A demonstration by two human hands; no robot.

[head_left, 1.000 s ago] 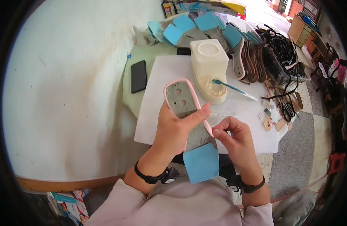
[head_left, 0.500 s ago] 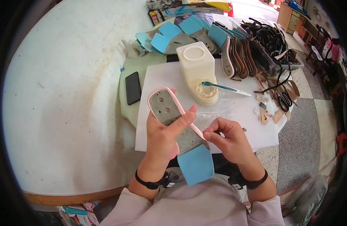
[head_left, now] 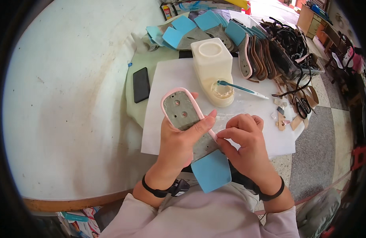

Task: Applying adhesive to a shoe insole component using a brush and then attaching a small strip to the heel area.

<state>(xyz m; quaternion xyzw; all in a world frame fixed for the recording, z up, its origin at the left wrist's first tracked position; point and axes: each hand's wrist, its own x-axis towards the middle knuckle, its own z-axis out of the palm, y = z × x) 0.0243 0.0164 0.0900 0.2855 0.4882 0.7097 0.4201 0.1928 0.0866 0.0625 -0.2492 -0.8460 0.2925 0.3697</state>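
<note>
Two hands are held close over the near edge of the round white table, both forearms entering from the lower edge. The left hand is wrapped around the middle of a grey shoe sole, thumb laid across its top face and fingers curled beneath, so that the sole is gripped firmly. The sole is held above a white sheet, its pink-rimmed end pointing away and its blue heel pad toward the body. The right hand is closed, thumb and forefinger pinched at the pink rim on the sole's right side. A cream container with a teal brush is set just beyond, a black phone to its left. Compared with half a second earlier, the grip is unchanged; the pinch has stayed at nearly the same spot on the rim.
</note>
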